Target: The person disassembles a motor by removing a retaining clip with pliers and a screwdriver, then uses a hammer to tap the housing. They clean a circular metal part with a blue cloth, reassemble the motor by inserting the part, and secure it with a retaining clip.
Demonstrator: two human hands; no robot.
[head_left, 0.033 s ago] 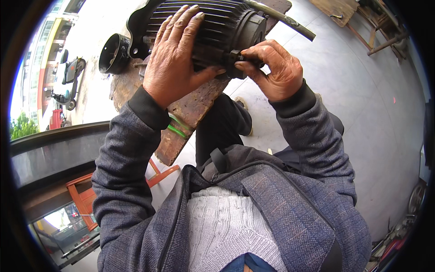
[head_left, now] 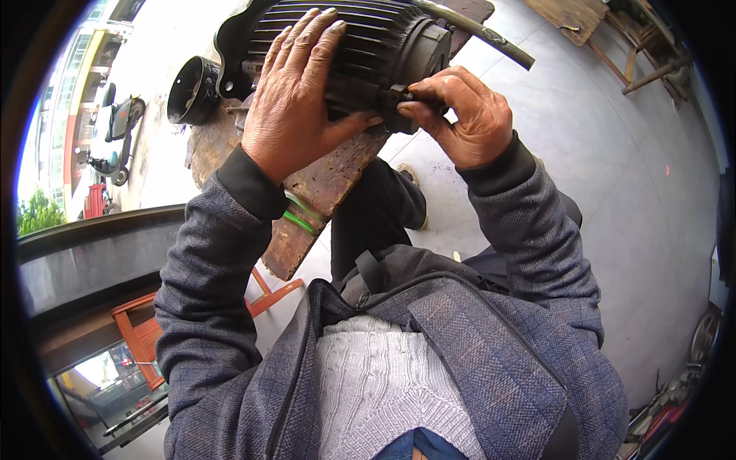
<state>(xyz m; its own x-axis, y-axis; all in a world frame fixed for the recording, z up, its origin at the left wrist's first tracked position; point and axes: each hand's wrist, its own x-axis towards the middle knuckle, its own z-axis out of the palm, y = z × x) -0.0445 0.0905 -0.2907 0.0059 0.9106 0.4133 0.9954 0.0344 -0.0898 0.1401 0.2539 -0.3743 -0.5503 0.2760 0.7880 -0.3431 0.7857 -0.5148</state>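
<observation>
A black electric motor [head_left: 360, 54] with cooling fins lies on its side on a worn wooden bench [head_left: 330, 172]. My left hand [head_left: 295, 115] rests on its finned body, fingers stretched out and thumb apart along the lower side. At the motor's right end, my right hand [head_left: 468, 115] pinches a small dark bolt-like part [head_left: 406, 96] between thumb and forefinger, against the edge of the end cover [head_left: 422, 54]. The fingertips partly hide that part, so its exact form cannot be made out.
A round black cover [head_left: 192, 90] sits left of the motor. Behind its right end a metal bar [head_left: 491, 38] sticks out. Green cord [head_left: 299, 222] crosses the bench near my left sleeve. A wooden stool [head_left: 567, 19] stands far right; a scooter [head_left: 119, 130] is outside, left.
</observation>
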